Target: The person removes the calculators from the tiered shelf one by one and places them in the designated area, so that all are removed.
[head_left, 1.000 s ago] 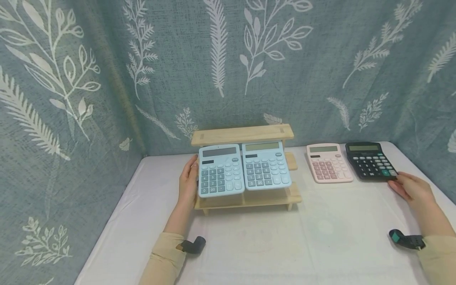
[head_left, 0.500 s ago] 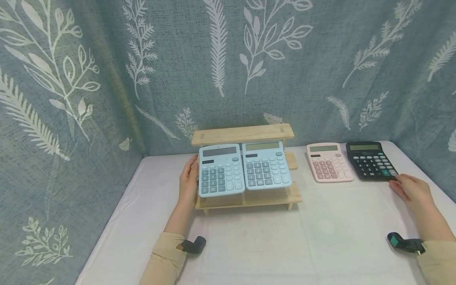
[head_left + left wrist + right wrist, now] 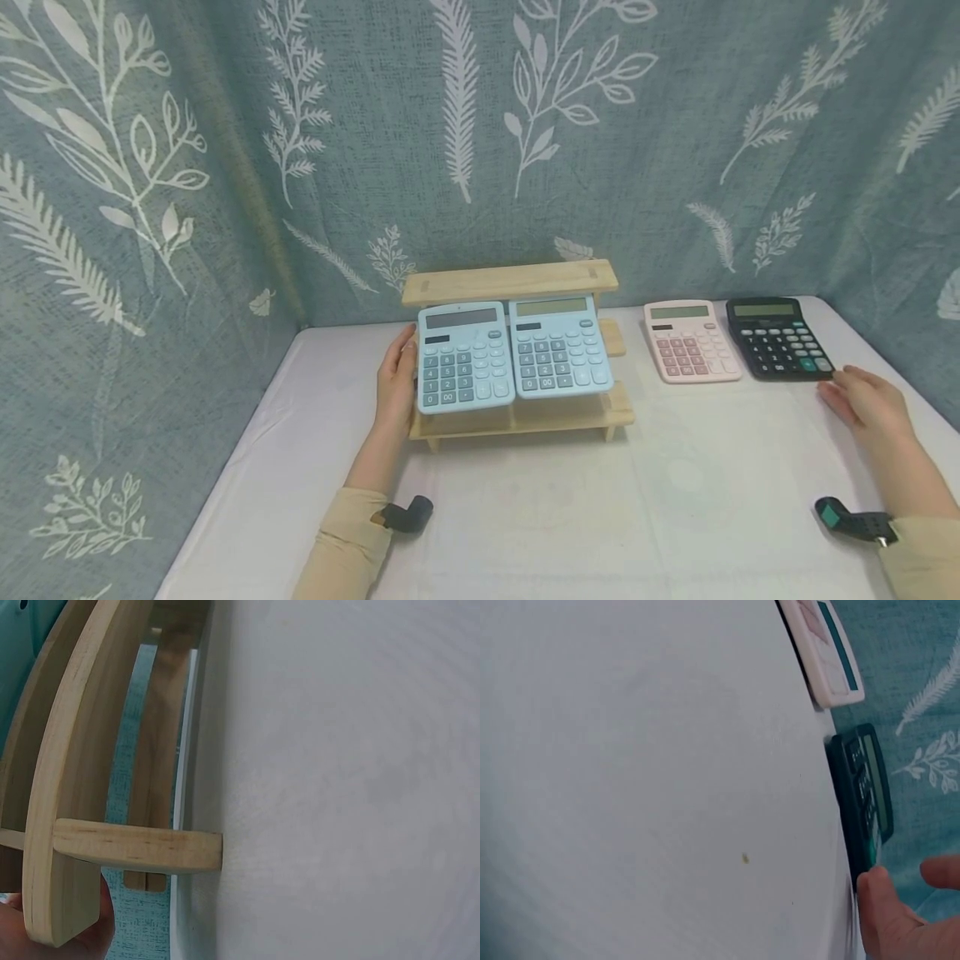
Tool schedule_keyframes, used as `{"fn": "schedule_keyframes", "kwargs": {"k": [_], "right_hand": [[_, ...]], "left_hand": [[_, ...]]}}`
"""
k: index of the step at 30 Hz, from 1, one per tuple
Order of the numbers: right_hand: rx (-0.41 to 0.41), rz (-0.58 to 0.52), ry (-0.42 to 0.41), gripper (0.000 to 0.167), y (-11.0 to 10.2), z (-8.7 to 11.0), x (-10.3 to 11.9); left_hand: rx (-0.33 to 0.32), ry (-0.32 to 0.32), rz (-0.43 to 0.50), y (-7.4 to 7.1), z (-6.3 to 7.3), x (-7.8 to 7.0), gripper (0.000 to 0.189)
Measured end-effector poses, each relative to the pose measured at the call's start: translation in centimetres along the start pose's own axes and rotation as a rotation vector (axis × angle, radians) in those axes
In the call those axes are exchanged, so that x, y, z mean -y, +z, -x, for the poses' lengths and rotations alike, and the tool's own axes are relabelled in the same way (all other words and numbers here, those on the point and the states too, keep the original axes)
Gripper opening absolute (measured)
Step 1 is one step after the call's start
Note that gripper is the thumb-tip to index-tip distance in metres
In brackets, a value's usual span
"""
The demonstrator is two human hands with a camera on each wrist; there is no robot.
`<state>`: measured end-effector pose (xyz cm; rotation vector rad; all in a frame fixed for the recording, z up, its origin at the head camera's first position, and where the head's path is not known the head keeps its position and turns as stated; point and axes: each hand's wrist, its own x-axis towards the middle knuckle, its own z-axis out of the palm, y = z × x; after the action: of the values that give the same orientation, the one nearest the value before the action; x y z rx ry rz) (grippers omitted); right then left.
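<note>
A wooden tiered rack (image 3: 510,283) stands on the table with two light blue calculators propped on it side by side, the left one (image 3: 482,350) and the right one (image 3: 573,343). My left hand (image 3: 395,387) holds the rack's left side, beside the left calculator; in the left wrist view its fingers (image 3: 94,926) show partly behind a wooden slat. At the far right lies a black calculator (image 3: 776,337). My right hand (image 3: 873,408) is at its near right corner, with thumb and fingers apart; in the right wrist view a fingertip overlaps the calculator's end, contact unclear.
A pink calculator (image 3: 692,343) lies left of the black one, close to it. The white-covered table (image 3: 525,517) meets a leaf-patterned curtain (image 3: 360,150) behind and at the sides. Each wrist wears a dark camera mount.
My right hand has drawn slightly down and away from the black calculator's corner. The left hand, the rack and the calculators stay in place.
</note>
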<state>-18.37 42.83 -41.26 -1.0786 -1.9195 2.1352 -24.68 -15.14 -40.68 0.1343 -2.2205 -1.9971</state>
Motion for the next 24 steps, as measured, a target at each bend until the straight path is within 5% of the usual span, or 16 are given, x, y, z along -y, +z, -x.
{"fn": "schedule_keyframes", "kwargs": {"k": [13,24], "right_hand": [[0.064,-0.126,-0.045,0.07,1.5,1.7,-0.4],[0.224,-0.166,-0.093,0.075,4.4,3.6,-1.0]], "left_hand": [[-0.003,0.002,0.001,0.0,0.0,0.0,0.048],[-0.003,0.006,-0.001,0.0,0.0,0.1,0.048]]}}
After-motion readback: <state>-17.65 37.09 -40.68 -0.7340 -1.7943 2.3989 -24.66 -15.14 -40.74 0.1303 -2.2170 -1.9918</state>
